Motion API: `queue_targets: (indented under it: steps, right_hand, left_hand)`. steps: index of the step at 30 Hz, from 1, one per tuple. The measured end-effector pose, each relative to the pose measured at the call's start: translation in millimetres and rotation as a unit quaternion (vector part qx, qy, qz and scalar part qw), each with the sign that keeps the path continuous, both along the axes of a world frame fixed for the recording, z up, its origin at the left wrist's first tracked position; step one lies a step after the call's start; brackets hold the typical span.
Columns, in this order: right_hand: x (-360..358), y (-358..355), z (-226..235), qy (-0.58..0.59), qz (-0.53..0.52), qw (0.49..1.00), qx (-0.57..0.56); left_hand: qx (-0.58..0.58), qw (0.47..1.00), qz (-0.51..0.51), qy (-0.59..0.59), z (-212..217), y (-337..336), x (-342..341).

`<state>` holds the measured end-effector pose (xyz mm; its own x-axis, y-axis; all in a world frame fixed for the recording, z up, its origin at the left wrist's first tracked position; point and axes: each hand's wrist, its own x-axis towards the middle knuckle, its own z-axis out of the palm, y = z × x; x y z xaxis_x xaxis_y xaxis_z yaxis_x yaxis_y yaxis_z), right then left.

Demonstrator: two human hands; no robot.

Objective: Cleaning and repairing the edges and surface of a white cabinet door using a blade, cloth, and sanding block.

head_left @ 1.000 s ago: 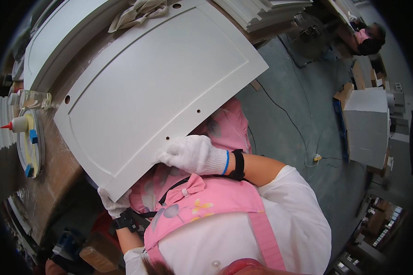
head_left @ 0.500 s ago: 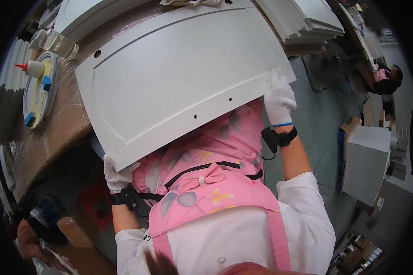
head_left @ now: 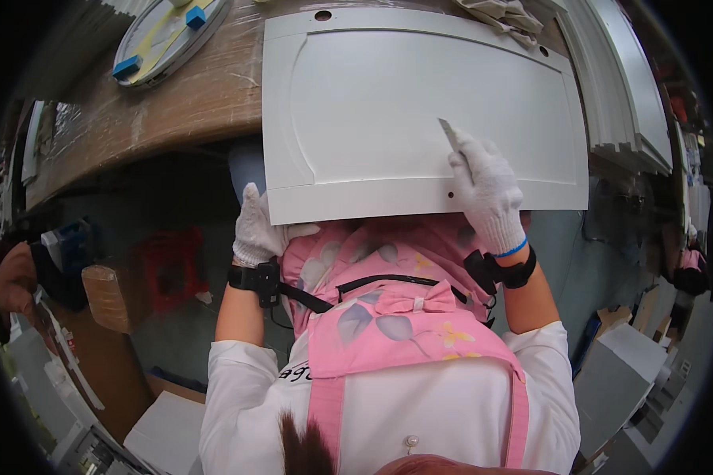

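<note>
A white cabinet door panel with a recessed middle and small round holes lies in front of me, its far part over the table and its near edge over my lap. At its near left corner my left hand, in a white knitted glove, grips the panel, thumb up along the side; part of the fingers is hidden. My right hand, gloved too, is over the panel's near right part. It is closed on a thin grey blade-like strip that points up and left; its exact kind cannot be told.
The brown plastic-wrapped table carries a round lid with blue blocks and a yellow strip. A crumpled cloth lies at the panel's far edge. White panels are stacked on the right. A red stool stands below left.
My view has turned, and the panel now lies straighter before me. My right hand has moved from the panel's right corner inward over its face, and the grey strip shows in it.
</note>
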<state>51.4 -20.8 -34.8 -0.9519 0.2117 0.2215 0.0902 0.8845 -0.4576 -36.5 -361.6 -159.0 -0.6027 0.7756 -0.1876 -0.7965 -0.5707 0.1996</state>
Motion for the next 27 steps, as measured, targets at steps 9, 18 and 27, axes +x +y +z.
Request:
queue_targets:
  steps: [9, 18, 27]
  right_hand:
    - [7, -60, -24, -0.089, 0.108, 0.971, 0.194]
    - [-108, -118, -27, 0.003, 0.291, 0.955, 0.057]
    - [-86, -111, -9, -0.179, 0.483, 0.851, 0.104]
  left_hand:
    - [-0.046, 0.998, -0.035, 0.020, 4, -2, -2]
    - [-0.111, 0.991, -0.009, 0.071, 3, -4, 8]
    - [-0.086, 0.994, 0.073, 0.001, 10, -3, 16]
